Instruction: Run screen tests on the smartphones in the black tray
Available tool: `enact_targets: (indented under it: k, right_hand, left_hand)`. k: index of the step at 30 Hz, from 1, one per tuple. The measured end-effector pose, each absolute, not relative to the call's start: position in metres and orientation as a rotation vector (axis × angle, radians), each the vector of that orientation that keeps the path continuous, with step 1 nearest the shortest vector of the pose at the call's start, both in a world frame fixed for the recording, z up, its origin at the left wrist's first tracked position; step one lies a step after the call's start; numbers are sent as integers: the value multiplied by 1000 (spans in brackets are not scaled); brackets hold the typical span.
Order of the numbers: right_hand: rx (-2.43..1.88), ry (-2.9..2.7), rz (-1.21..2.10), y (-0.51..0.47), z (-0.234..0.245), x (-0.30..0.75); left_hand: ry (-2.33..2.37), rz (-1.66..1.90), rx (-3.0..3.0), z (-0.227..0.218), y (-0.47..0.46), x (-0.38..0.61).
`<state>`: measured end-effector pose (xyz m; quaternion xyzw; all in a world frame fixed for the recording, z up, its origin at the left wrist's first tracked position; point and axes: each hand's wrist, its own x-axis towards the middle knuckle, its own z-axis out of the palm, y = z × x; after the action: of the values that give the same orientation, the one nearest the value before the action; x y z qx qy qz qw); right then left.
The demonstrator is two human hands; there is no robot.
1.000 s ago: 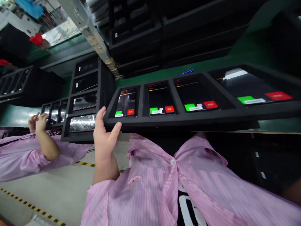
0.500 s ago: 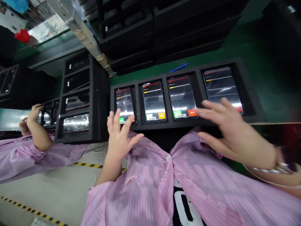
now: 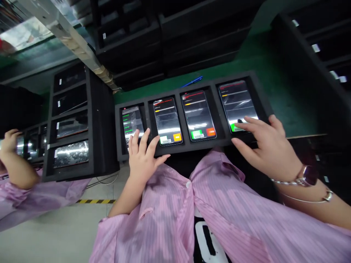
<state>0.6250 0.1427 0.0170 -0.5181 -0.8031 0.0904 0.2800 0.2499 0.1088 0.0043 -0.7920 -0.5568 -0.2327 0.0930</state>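
Observation:
Several lit smartphones lie face up in the slots of a black foam tray (image 3: 149, 126) in front of me. My left hand (image 3: 142, 157) is open, fingers spread over the lower end of the leftmost phone (image 3: 132, 122), whose screen shows green lines of text. Over the lower part of the rightmost phone (image 3: 237, 98) my right hand (image 3: 267, 146) is open, its index fingertip at the green button; whether it touches the glass I cannot tell. The second phone (image 3: 167, 118) shows a pale and an orange button. On the third phone (image 3: 199, 115) are a green and a red one.
A blue pen (image 3: 192, 81) lies behind the tray on the green table (image 3: 216, 69). Stacked black trays (image 3: 72, 124) holding phones stand at left, more black trays (image 3: 326, 47) at right. At far left is a co-worker's arm (image 3: 18, 166).
The leftmost phone's screen has switched from buttons to green text. My right hand has moved onto the rightmost phone's green button. The view has shifted to the right.

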Motion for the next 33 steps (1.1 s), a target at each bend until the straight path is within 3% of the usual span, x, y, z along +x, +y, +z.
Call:
enact_targets:
  k: [15,19,28,33]
  right_hand:
    - [-1140,-2302,140,149,3,557]
    - [-1159,-2242,204,151,11,570]
    - [-1217,-1964,-73,155,19,635]
    - [-1322,-2018,-29,154,-2,644]
  left_hand:
    - [-1917,-558,-2304,15,116,262]
    - [-1994,-494,-2335,23,121,267]
    - [-2014,-494,-2350,23,129,269]
    - [-1952,-831,-2278,31,115,245]
